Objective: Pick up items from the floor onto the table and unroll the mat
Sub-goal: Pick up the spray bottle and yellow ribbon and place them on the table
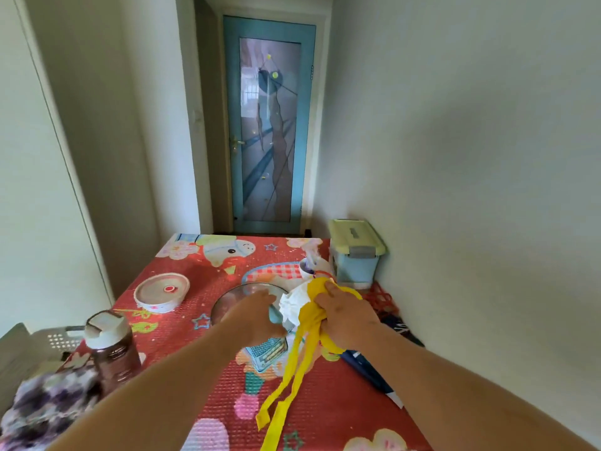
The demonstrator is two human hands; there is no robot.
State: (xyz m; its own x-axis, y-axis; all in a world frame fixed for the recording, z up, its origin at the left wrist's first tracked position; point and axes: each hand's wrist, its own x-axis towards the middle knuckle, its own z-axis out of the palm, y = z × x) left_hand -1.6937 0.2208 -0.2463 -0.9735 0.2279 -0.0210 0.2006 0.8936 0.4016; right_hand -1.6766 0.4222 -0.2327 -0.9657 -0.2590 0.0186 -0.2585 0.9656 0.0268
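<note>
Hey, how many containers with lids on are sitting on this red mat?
3: a round lidded bowl at left, a brown bottle front-left, and a green-lidded box at the far right corner. The hands may hide others.

**Cloth, plastic, glass and metal on a textured mat**

The mat (195, 271) is red, printed with cartoons, and its surface looks embossed in a fine waffle grid, slightly shiny. The yellow cloth (309, 323) is soft, matt fabric hanging in limp strips. The white bundle (294, 304) looks like crumpled paper or thin fabric; which one is unclear. The lid (240, 294) is clear, glossy glass. The grater (268, 349) is perforated metal. The storage box (356, 255) is smooth plastic. The bottle (112, 346) is dark translucent plastic with a white cap.
</note>
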